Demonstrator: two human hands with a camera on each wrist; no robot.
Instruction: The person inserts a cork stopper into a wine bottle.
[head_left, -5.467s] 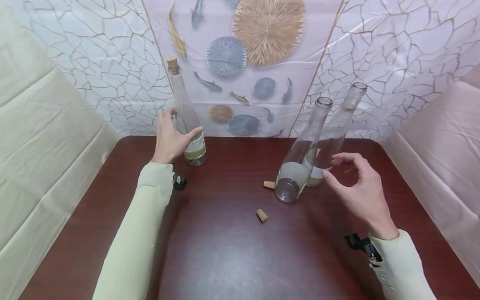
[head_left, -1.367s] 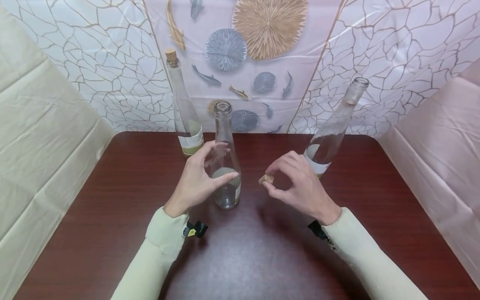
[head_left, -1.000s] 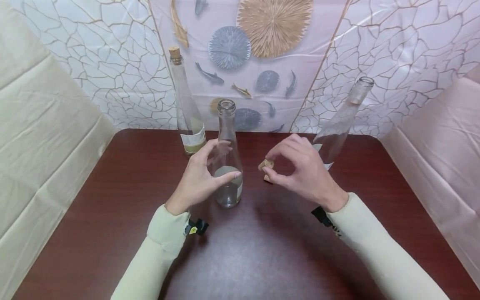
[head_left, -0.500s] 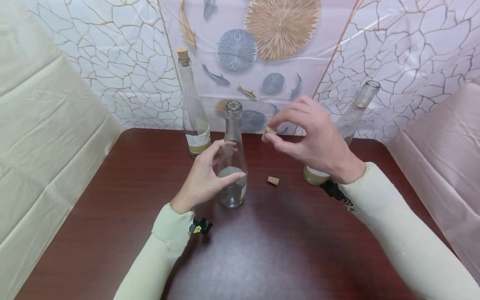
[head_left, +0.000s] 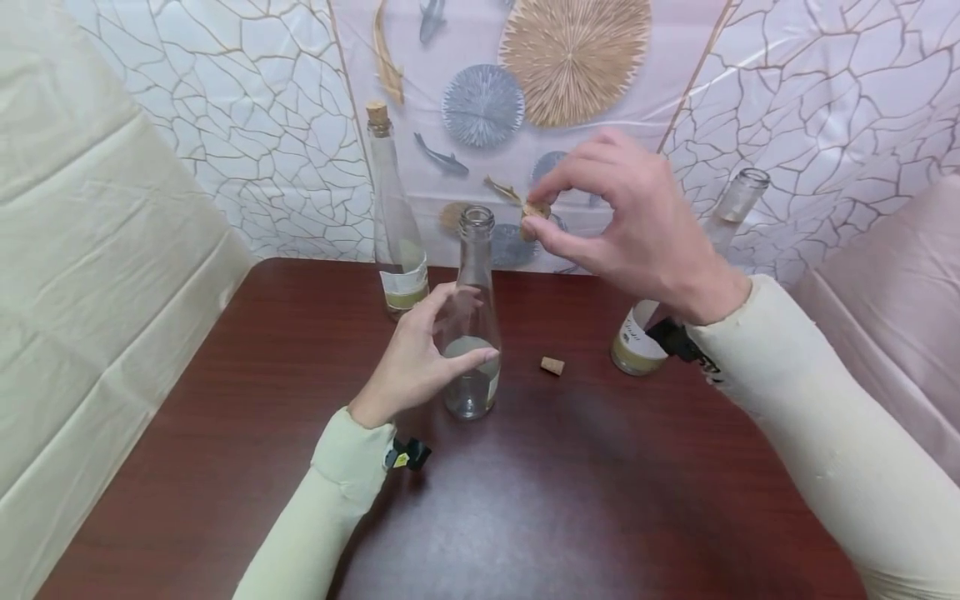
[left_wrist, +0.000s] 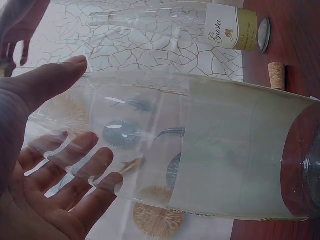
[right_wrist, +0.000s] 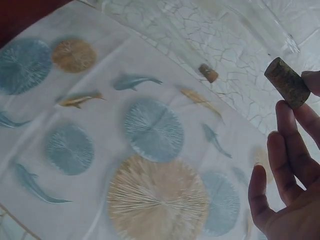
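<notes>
- The left hand (head_left: 416,358) is curled round the body of the middle bottle (head_left: 480,321), thumb on the near side and fingers behind the clear glass.
- This bottle stands upright on the bench (head_left: 225,467), its mouth uncovered.
- The right hand (head_left: 645,225) is raised, pinching a cork (right_wrist: 286,82) between thumb and fingertips; its other fingers show spread apart in the right wrist view.
- In the head view the pinched cork sits just right of the middle bottle's mouth, apart from it.
- A loose cork (head_left: 552,366) lies on its side on the bench, between the middle bottle and the right-hand bottle (head_left: 639,343).
- The right-hand bottle also has an uncovered mouth; its white and olive label carries script lettering, and the right hand and wrist partly hide it.
- The far-left bottle (head_left: 397,225) stands behind the left hand with a stopper (head_left: 377,114) in its neck.
- Behind the bench hangs a patterned cloth (head_left: 262,150).
</notes>
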